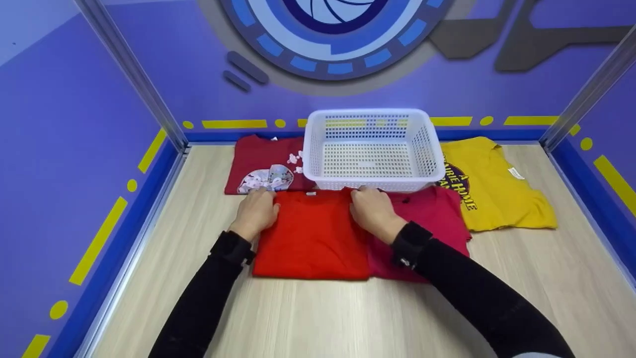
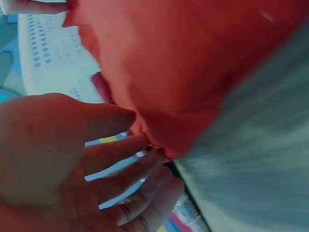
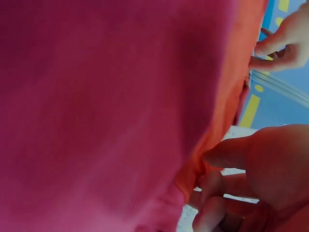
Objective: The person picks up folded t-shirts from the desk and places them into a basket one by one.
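Observation:
A bright red folded T-shirt point(image 1: 313, 238) lies in the middle of the table in the head view. My left hand point(image 1: 256, 211) pinches its far left corner; the left wrist view shows thumb and fingertips on that red cloth point(image 2: 159, 72). At the far right corner, my right hand point(image 1: 375, 214) pinches the same shirt, its thumb and curled fingers at the orange-looking edge in the right wrist view. A magenta folded shirt point(image 1: 444, 214) lies under the right wrist, partly covered by the red shirt's right side.
Behind the red shirt stands a white perforated plastic basket point(image 1: 372, 184). A dark red printed shirt point(image 1: 258, 156) lies to its left, a yellow printed shirt point(image 1: 507, 189) to its right. Blue-purple panels point(image 1: 89, 124) wall in the wood-grain table point(image 1: 308, 318).

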